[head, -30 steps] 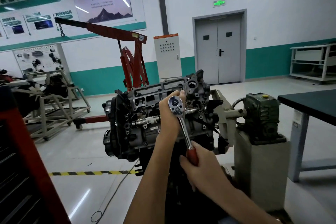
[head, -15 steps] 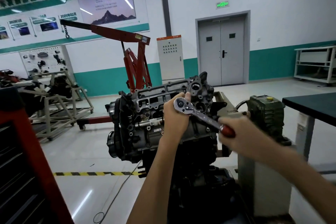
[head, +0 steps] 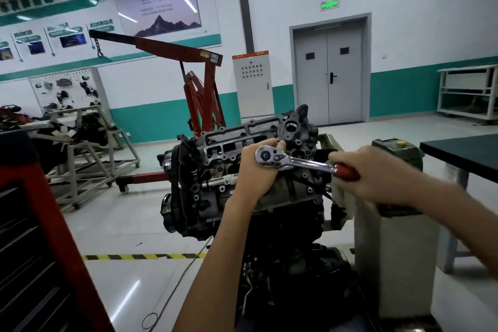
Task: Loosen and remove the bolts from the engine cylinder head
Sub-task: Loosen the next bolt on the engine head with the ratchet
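The grey engine cylinder head [head: 229, 148] sits tilted on an engine stand at the frame's centre. A chrome ratchet wrench [head: 293, 160] with a red handle lies nearly level across its right part. My left hand [head: 256, 170] wraps around the ratchet's head and presses it against the cylinder head; the socket and bolt beneath are hidden by my fingers. My right hand [head: 377, 175] grips the red handle at the right, with the arm reaching in from the lower right.
A red tool cabinet [head: 35, 237] stands close at the left. A grey pedestal with a green gearbox [head: 398, 159] holds the engine at the right, next to a dark table [head: 463, 153]. A red engine hoist [head: 199, 94] and another engine frame stand behind. A cable lies on the floor.
My right hand has swung the ratchet handle counter-clockwise, from pointing down toward me to pointing right and nearly level. My left hand stayed on the ratchet head.
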